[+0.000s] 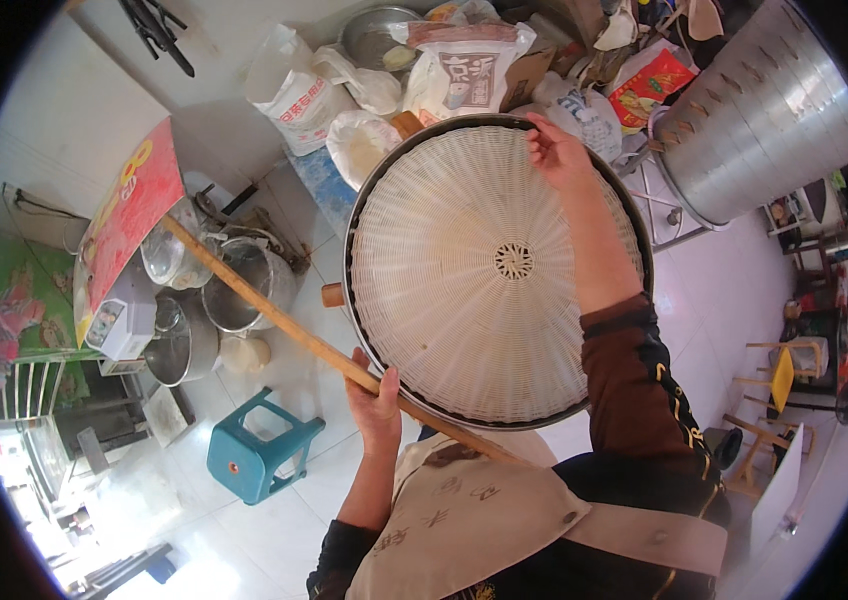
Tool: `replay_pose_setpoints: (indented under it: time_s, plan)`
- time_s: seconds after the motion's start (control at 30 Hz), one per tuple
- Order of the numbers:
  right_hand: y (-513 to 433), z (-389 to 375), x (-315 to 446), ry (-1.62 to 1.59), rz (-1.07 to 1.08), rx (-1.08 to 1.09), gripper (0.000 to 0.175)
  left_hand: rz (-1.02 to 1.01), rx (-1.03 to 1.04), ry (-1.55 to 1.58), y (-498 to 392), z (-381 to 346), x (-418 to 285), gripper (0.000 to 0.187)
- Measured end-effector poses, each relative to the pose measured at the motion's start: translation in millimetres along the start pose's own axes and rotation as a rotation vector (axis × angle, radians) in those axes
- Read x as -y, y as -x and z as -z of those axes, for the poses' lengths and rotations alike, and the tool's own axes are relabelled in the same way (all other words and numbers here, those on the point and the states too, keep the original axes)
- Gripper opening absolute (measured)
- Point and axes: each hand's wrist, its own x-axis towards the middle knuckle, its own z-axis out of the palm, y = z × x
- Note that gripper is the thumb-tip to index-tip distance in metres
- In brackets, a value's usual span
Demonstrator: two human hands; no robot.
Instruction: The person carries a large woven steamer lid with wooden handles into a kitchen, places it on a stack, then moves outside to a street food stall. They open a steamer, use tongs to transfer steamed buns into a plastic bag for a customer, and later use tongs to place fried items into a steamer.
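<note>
A round metal steamer tier [646, 225] with wooden side handles is in front of me, lined with a pale woven mat [439, 225]. A small open rosette marks the mat's middle. My left hand [377, 411] is at the near-left rim, its thumb and fingers around a long wooden pole [266, 306]. That pole slants from a red board [131, 206] at the left down to my apron [461, 517]. Across the mat reaches my right arm. My right hand [560, 154], fingers curled, touches the far rim; whether it grips the rim is unclear.
Tall stacked metal steamers [769, 112] stand at the right. Behind the tier are a white sack [461, 67], several bags and a metal basin [375, 34]. Metal pots [248, 281], a scale [120, 319] and a teal plastic stool [263, 446] occupy the left. A yellow chair [782, 379] is farther right.
</note>
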Motion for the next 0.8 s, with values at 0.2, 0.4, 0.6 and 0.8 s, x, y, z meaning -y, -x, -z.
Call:
replay_pose_setpoints:
  time_s: [0.2,0.4,0.6,0.8]
  plan:
    - [15.8,7.2,7.1,0.020,-0.017,-0.090,0.022,0.005,0.002,0.017,-0.8,0.7,-0.3,0.083]
    - [22.1,-5.1,6.0,0.153,-0.081,-0.164,0.021,-0.034,0.015,-0.032,-0.2,-0.4,-3.4,0.079]
    - [16.4,-23.9,-11.3,0.107,0.038,-0.261,0.017,-0.029,0.005,-0.055,-0.4,0.9,0.1,0.082]
    - [13.0,-29.8,-28.5,-0.194,0.051,-0.147,0.025,-0.017,-0.009,0.014,-1.0,0.3,4.8,0.082]
